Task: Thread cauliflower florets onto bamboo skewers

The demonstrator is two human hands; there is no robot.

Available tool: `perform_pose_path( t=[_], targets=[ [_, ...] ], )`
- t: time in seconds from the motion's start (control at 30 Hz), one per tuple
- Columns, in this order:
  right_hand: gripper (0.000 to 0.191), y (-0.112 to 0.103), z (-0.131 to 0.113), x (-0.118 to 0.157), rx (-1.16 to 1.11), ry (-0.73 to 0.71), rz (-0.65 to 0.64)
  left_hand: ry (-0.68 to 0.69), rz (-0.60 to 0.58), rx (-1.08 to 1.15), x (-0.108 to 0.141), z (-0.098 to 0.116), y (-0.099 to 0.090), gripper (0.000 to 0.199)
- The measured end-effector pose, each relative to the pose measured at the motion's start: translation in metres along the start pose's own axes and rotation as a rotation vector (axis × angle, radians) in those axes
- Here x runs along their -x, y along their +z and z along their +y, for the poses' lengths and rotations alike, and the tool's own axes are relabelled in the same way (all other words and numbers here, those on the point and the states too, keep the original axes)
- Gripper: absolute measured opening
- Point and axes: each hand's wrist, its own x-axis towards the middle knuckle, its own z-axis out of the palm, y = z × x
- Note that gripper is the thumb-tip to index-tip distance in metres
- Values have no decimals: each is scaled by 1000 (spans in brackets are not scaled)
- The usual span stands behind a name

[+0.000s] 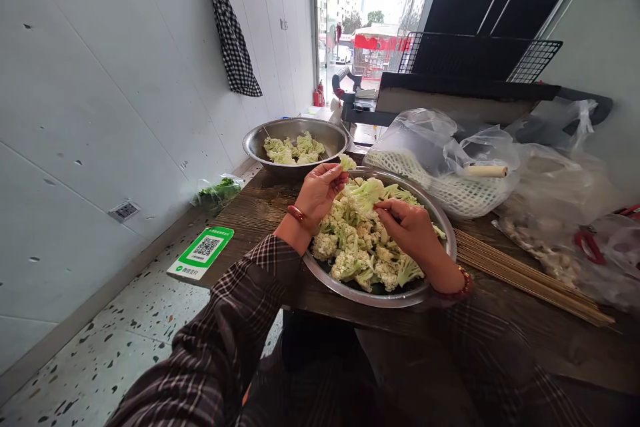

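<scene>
My left hand (pixel 320 195) is closed, pinching a small cauliflower floret (pixel 347 162) between thumb and fingers above the near metal basin (pixel 453 250). Opposite it, my right hand (pixel 409 225) is pinched shut on a thin skewer (pixel 354 180), which is mostly lost against the pale florets behind. Loose cauliflower florets (pixel 353 260) fill the near basin right under both hands. Behind it stands a second metal basin (pixel 334 140) with several cauliflower pieces (pixel 293 149) inside; a thin stick pokes up from them. A bundle of bamboo skewers (pixel 530 275) lies right of my right hand.
Clear plastic bags (pixel 425 140) with white foam netting (pixel 465 195) crowd the table's right back. A green QR-code card (pixel 206 250) rests at the table's left edge. Bagged leafy greens (pixel 219 192) lie by the wall. Beyond stands dark equipment with a wire rack (pixel 535 60).
</scene>
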Motion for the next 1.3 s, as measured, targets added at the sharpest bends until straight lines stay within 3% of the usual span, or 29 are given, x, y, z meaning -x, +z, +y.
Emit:
perform_pose_path(
  t=[0.33,0.67,1.03,1.3],
  targets=[
    [17,0,0,0,-6,-8,1,-6,13,19,0,1,-1,9],
    [17,1,2,0,8,-5,-4,23,42,22,-1,1,-1,18],
    [17,1,2,0,7,-9,0,14,-36,-13,1,-2,-2,13],
    [18,1,1,1,6,-14,6,-29,34,42,-2,1,-3,11]
  ],
)
